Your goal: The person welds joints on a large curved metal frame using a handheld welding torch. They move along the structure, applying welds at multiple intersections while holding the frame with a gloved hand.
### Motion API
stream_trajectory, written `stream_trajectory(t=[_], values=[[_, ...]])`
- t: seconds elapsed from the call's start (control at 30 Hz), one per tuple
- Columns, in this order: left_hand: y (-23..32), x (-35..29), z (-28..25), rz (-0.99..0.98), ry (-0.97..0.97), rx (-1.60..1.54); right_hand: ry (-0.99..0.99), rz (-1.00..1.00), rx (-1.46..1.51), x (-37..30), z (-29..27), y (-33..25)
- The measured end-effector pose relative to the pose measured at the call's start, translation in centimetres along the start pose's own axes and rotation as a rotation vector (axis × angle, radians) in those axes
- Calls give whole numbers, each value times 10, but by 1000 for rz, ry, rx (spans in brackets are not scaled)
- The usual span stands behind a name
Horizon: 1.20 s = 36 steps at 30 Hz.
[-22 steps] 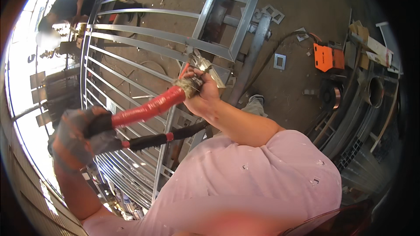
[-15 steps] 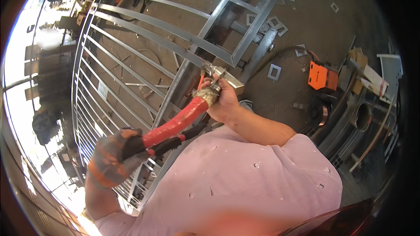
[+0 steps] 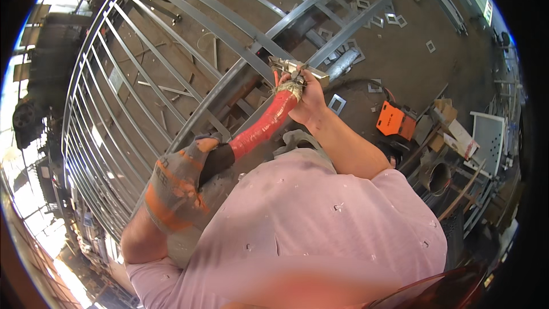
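My right hand (image 3: 309, 98), bare, is closed around the metal head of a hand tool, a welding-type gun (image 3: 298, 67). From its back runs a thick red-wrapped hose (image 3: 266, 127), with frayed pale wrapping where the two meet. My left hand (image 3: 180, 180), in a grey and orange glove, grips the black part of this hose further back. The gun's head sits close to a joint of a large barred metal frame (image 3: 214, 94). Whether its tip touches the metal is hidden.
Right of the frame, an orange box-shaped machine (image 3: 394, 121) stands on the floor. Square metal plates (image 3: 337, 104) and a round metal pipe (image 3: 346, 63) lie beyond my right hand. Cardboard (image 3: 445, 109) and a white perforated panel (image 3: 489, 137) are at far right.
The view has shifted. Both hands appear further up and right, still gripping the hose and gun. A black cable below the hose has gone from sight, as has a person at upper left.
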<state>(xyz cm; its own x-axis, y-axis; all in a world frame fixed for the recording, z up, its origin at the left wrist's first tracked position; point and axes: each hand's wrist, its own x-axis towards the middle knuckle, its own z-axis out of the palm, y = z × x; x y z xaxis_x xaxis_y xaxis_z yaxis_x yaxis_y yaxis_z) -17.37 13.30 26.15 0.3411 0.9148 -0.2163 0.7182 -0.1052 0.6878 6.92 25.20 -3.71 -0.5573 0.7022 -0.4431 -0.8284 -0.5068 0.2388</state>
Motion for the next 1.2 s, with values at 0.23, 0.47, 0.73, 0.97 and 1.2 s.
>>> stream_trajectory(t=[0.23,0.47,0.73,0.97,1.2], values=[[4,23,6,-89,14,38,125,119,9,23,9,-15],[39,73,7,-243,48,152,125,301,98,44,-1,-39],[82,118,-8,-477,67,180,168,354,14,52,10,-42],[89,147,-23,-537,58,210,236,397,40,55,25,-51],[104,170,-38,-514,-4,415,379,449,106,56,27,-50]])
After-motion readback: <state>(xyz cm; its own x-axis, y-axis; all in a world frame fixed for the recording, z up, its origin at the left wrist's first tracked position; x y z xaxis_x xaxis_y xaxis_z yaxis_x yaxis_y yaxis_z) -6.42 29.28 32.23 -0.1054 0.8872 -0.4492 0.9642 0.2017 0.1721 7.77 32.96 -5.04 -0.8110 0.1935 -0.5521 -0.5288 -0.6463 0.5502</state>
